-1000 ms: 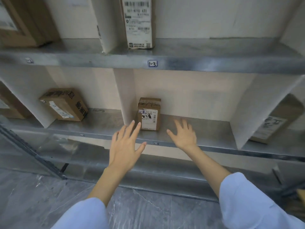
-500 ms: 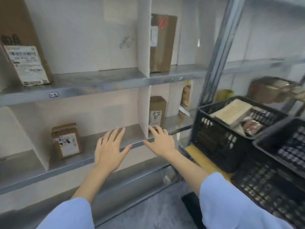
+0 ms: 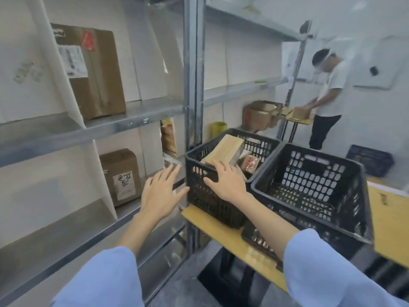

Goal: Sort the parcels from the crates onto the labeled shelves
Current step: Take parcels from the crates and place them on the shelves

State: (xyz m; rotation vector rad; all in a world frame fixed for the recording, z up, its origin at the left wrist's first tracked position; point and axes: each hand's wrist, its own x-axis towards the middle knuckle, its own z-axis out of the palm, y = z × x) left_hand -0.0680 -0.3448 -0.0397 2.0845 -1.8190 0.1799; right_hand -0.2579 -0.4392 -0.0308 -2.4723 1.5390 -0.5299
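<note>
Nearest us, two light blue sleeves (image 3: 99,280). Left hand (image 3: 160,193) is out ahead with fingers straight and spread, grasping nothing, in the air between the shelf front and the left crate (image 3: 205,202). Right hand (image 3: 225,182) is likewise released, fingers splayed, over that crate's near rim; we cannot tell whether it touches the rim. Its fingertips lie just beside the pale parcel (image 3: 225,149), which rests tilted inside the crate against the near edge. Deeper in the same crate we note a small red parcel (image 3: 250,162). Right crate (image 3: 314,173) stands touching the left one; both are black and sit on a yellow table (image 3: 212,227).

To our left are steel shelves (image 3: 66,229) with white dividers. Lower box (image 3: 120,176) stands upright on the lower level, just beside a divider, label facing us. Upper box (image 3: 95,72) stands on the level above and bears a white label and a red sticker. A grey post (image 3: 192,85) rises behind the left crate.

Far back: cardboard boxes (image 3: 259,115), a blue crate (image 3: 369,159) on the floor, and a person (image 3: 327,103) in a white top bent over a box
</note>
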